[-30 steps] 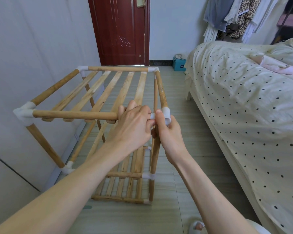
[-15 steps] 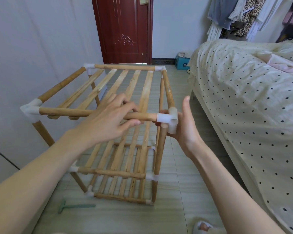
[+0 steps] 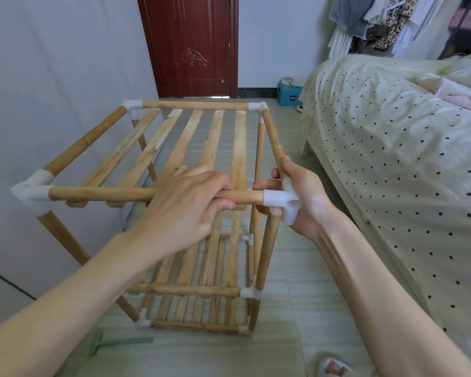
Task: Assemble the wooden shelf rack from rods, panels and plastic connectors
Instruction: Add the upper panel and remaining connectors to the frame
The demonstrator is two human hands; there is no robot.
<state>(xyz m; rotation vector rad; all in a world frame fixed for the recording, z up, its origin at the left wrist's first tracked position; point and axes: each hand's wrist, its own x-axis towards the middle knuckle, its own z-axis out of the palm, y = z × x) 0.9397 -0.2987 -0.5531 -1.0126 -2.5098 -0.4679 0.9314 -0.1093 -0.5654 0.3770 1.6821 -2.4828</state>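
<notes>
At the bottom edge, part of a pale slipper (image 3: pixel 333 369) shows on the grey tiled floor (image 3: pixel 297 268), and to the left lies a small green T-shaped plastic tool (image 3: pixel 112 343), apart from the rack's feet.

The tall wooden shelf rack of round rods, slatted panels and white plastic connectors (image 3: pixel 196 289) stands on the floor between the white wall (image 3: pixel 52 77) and the bed with a cream, black-dotted cover (image 3: pixel 392 145). Its lower slatted tiers show beneath the arms.

At the rack's top near edge, the left hand (image 3: pixel 185 210) is clenched around the near horizontal round wooden rod (image 3: pixel 101 194), fingers curled over it and the thumb tucked below. The right hand (image 3: pixel 302 197) grasps the white plastic corner connector (image 3: pixel 282 200) at the near right corner, the thumb against its inner side and the palm behind it. That rod and the right side rod (image 3: pixel 273 140) are seated in this connector. The near right upright rod (image 3: pixel 267 251) ends just beside the connector's downward socket; its bare top shows, not seated inside.

The top slatted wooden panel (image 3: pixel 210 142) lies within the upper frame.

Farther back, a small blue box (image 3: pixel 290 95) sits on the floor beside the bed with something pale in it, too small to identify. Beyond are a dark red wooden door (image 3: pixel 191 44) and hanging clothes (image 3: pixel 378 23) at the far right.
</notes>
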